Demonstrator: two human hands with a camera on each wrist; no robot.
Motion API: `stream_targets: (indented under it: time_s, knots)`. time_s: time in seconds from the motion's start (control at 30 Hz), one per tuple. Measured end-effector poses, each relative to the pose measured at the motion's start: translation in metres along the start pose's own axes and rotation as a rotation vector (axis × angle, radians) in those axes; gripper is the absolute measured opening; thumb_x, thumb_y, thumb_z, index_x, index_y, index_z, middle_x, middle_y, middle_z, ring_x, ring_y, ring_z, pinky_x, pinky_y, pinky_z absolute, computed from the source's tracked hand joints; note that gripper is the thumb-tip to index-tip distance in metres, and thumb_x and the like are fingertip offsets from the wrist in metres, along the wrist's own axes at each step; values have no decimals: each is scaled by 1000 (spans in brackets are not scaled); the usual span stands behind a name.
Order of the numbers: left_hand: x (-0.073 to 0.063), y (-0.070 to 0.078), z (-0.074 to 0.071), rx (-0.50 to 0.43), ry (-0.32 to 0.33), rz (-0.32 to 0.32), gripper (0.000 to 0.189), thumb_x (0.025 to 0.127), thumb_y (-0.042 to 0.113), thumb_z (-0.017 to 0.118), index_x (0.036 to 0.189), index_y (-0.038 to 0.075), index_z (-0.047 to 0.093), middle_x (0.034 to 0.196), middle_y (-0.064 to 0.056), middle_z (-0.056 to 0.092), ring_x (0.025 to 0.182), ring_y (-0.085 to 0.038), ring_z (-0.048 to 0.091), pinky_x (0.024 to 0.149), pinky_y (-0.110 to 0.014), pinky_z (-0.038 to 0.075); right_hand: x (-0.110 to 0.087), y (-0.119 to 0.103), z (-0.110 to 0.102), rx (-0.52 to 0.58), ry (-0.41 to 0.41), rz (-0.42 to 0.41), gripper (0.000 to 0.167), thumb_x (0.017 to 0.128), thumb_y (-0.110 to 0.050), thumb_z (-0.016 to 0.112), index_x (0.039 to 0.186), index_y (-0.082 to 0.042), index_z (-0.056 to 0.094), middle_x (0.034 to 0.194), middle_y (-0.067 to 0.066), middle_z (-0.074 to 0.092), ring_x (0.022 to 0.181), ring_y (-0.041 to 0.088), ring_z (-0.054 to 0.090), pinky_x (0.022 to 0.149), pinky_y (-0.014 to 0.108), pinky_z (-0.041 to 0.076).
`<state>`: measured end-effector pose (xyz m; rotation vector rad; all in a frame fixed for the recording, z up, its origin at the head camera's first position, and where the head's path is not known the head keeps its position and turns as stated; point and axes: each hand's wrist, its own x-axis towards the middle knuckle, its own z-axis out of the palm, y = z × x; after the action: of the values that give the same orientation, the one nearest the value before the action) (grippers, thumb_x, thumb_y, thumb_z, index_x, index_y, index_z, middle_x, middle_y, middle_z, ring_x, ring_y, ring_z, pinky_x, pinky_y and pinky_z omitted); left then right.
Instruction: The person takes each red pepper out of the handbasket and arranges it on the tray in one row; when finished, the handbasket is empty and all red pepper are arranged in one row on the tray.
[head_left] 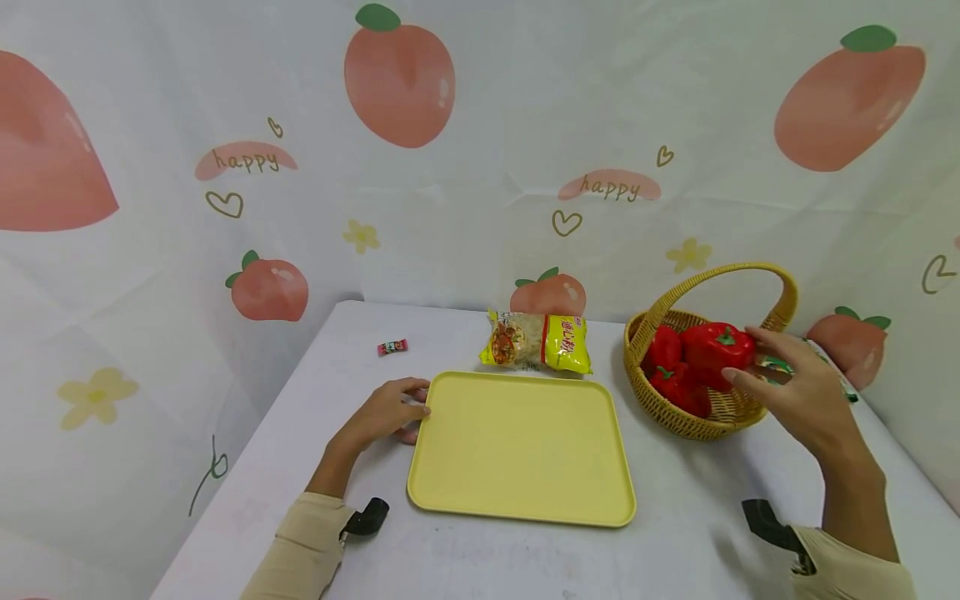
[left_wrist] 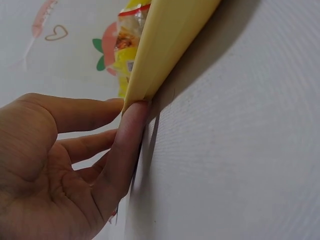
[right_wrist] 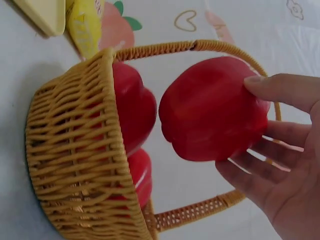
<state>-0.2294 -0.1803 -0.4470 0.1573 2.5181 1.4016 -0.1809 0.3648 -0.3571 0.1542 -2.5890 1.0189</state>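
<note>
My left hand (head_left: pixel 384 412) pinches the left edge of a yellow rectangular tray (head_left: pixel 525 446) between thumb and fingers. In the left wrist view the fingertips meet at the tray's rim, close over the white table. On the right, my right hand (head_left: pixel 806 392) holds a red bell pepper (right_wrist: pixel 212 110), thumb on one side and fingers on the other. That pepper is at the mouth of a wicker basket (right_wrist: pixel 75 150), under its arched handle (head_left: pixel 742 268). More red bell peppers (head_left: pixel 681 393) lie inside the basket, partly hidden by its wall in the right wrist view.
Behind the tray lies a yellow and clear bag of dry pasta (head_left: pixel 566 343). A small red wrapped candy (head_left: pixel 392 347) sits at the back left. A green and white packet (head_left: pixel 842 375) shows partly behind the right hand. A printed cloth (head_left: pixel 465 200) hangs behind the table.
</note>
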Motion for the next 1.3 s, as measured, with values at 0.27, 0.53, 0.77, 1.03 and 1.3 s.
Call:
stream_targets:
  time_s: [0.27,0.53,0.77,1.03,1.3]
  knots:
    - [0,0,0,41,6,-2,54,95,12,72,147,1,59,131,-14,66,101,-19,65,69,-27,59,-1,-13,11,59,-53,-30,70,96,-22,79,158,-12,49,142,9,53,112,-10,51,82,-2,46]
    - [2,-1,1,1,-8,-20,54,96,10,71,148,2,58,130,-14,65,94,-19,67,65,-29,62,0,-28,34,77,-132,-92,72,95,-19,80,159,-12,48,151,19,50,122,1,46,81,1,48]
    - [2,-2,0,0,-8,-19,55,95,11,71,148,3,58,127,-14,66,99,-20,67,67,-29,62,3,-40,63,110,-169,-172,69,90,-15,85,151,-8,55,144,16,57,129,26,54,89,2,46]
    - [3,-3,0,-7,-6,-10,56,95,10,71,149,2,57,127,-14,66,99,-20,66,67,-30,63,7,-48,97,159,-243,-224,67,87,-11,87,147,-5,56,137,14,62,119,18,64,92,31,63]
    - [3,-5,0,-7,-4,-15,56,95,11,71,149,3,58,127,-14,65,99,-20,66,67,-31,64,13,-58,125,258,-352,-201,65,87,-14,87,144,-4,57,137,15,63,125,37,64,98,57,58]
